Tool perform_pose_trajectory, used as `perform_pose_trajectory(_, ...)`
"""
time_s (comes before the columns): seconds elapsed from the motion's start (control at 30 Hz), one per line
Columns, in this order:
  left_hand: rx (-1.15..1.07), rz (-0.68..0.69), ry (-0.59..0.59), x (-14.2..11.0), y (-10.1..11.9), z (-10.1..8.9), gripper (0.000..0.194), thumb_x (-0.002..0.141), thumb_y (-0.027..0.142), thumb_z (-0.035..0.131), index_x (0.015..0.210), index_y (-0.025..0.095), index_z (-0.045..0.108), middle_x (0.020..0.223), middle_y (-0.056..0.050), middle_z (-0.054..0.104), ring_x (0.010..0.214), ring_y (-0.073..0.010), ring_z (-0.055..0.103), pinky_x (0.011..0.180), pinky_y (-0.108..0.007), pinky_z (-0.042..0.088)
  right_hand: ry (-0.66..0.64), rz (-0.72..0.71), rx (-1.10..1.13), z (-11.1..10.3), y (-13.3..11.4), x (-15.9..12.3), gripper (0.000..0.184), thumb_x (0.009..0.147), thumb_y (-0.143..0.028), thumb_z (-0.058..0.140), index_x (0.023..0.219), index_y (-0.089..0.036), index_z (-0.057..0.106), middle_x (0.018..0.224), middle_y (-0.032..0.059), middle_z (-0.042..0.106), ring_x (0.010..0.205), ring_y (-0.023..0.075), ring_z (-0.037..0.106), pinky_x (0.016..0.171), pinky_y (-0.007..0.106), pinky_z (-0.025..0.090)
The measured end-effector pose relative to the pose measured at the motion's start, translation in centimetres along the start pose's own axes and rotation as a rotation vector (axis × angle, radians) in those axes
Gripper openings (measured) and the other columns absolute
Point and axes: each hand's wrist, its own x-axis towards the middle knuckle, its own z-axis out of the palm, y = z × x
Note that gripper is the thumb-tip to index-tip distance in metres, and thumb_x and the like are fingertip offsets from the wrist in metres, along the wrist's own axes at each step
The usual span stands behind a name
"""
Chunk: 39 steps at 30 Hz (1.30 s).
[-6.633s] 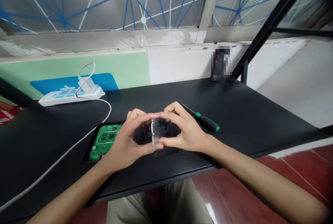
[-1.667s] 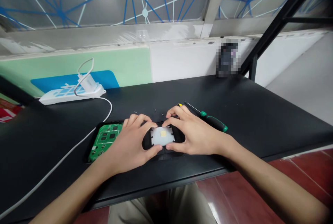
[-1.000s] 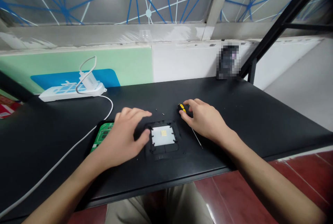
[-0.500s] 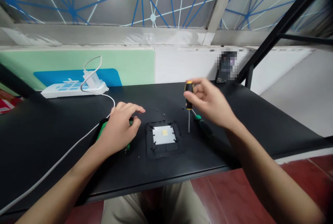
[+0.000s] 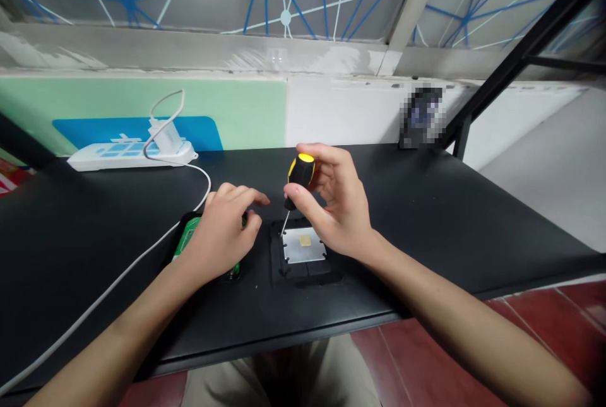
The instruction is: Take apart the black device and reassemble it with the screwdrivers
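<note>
My right hand [image 5: 338, 202] grips a black and yellow screwdriver [image 5: 302, 171] by its handle. The shaft slants down, its tip at the upper left corner of a silver metal plate [image 5: 296, 252]. This plate, with a small yellowish square pad [image 5: 305, 240] on it, sits inside a flat black square housing [image 5: 277, 277] on the table. To the left, my left hand [image 5: 227, 227] is over a black case holding a green circuit board [image 5: 187, 235], thumb and forefinger apart. Whether its palm touches the case is hidden. My right hand covers the housing's upper right part.
A white power strip [image 5: 118, 154] with a white charger [image 5: 165, 135] stands at the back left. Its white cable [image 5: 118, 279] crosses the black table [image 5: 449, 224] on the left. A dark pixelated object [image 5: 421, 118] leans at the wall, near a black frame bar [image 5: 511, 60].
My right hand has moved left with the screwdriver, whose tip went from right of the housing to the plate's corner. The green-handled screwdriver is now hidden. My left hand stays nearly in place.
</note>
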Motion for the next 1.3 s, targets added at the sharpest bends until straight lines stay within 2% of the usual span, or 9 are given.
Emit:
perform_pose_trajectory(0.1,0.001,0.008,-0.006,0.0,0.2,0.0,0.027,0.088,0.016,0.044,0.102,0.023,0.066,0.095,-0.005,0.072,0.096,-0.0304,0.060,0.081,-0.045,0.043,-0.014,-0.007,0.015,0.0,0.2,0.1,0.042,0.099,-0.043,0.057,0.135,-0.028,0.042,0.123,0.0066,0.062,0.092,0.0162,0.069,0.084,0.037,0.065)
perform_pose_trajectory(0.3,0.003,0.002,-0.024,-0.1,0.4,0.0,0.025,0.088,0.015,0.044,0.100,0.024,0.065,0.099,-0.004,0.074,0.098,-0.0296,0.059,0.082,-0.045,0.042,-0.047,0.049,-0.024,0.2,0.5,0.1,0.045,0.098,-0.047,0.055,0.138,-0.029,0.042,0.123,0.0078,0.061,0.094,0.0189,0.069,0.087,0.041,0.065)
perform_pose_trajectory(0.5,-0.028,0.018,-0.030,-0.2,0.3,0.2,0.026,0.089,0.014,0.045,0.102,0.024,0.065,0.104,-0.003,0.074,0.099,-0.0285,0.059,0.087,-0.046,0.043,0.153,0.125,0.020,-0.8,1.5,0.3,0.046,0.099,-0.050,0.050,0.140,-0.034,0.035,0.108,0.0047,0.059,0.093,0.0212,0.069,0.081,0.043,0.065)
perform_pose_trajectory(0.73,-0.076,0.099,-0.082,-0.4,0.4,0.2,0.029,0.090,0.013,0.044,0.105,0.023,0.066,0.104,-0.003,0.074,0.099,-0.0274,0.056,0.085,-0.044,0.045,0.228,0.399,0.240,-3.2,3.8,0.3,0.039,0.094,-0.042,0.055,0.128,-0.029,0.042,0.096,0.0022,0.063,0.082,0.0182,0.073,0.077,0.037,0.062)
perform_pose_trajectory(0.93,-0.070,0.156,-0.122,-0.5,0.9,0.2,0.031,0.092,0.012,0.043,0.108,0.023,0.067,0.106,-0.003,0.074,0.100,-0.0274,0.057,0.086,-0.045,0.044,0.329,0.571,0.325,-5.4,5.6,-0.2,0.034,0.091,-0.039,0.060,0.121,-0.027,0.049,0.092,0.0002,0.065,0.076,0.0156,0.070,0.083,0.039,0.062)
perform_pose_trajectory(1.3,-0.089,0.209,-0.182,-0.8,1.1,0.3,0.030,0.097,0.014,0.040,0.110,0.021,0.066,0.109,-0.005,0.072,0.099,-0.0267,0.055,0.084,-0.045,0.042,0.343,0.590,0.463,-5.4,6.3,-0.4,0.029,0.089,-0.032,0.066,0.115,-0.025,0.055,0.083,-0.0025,0.069,0.068,0.0133,0.070,0.070,0.032,0.061)
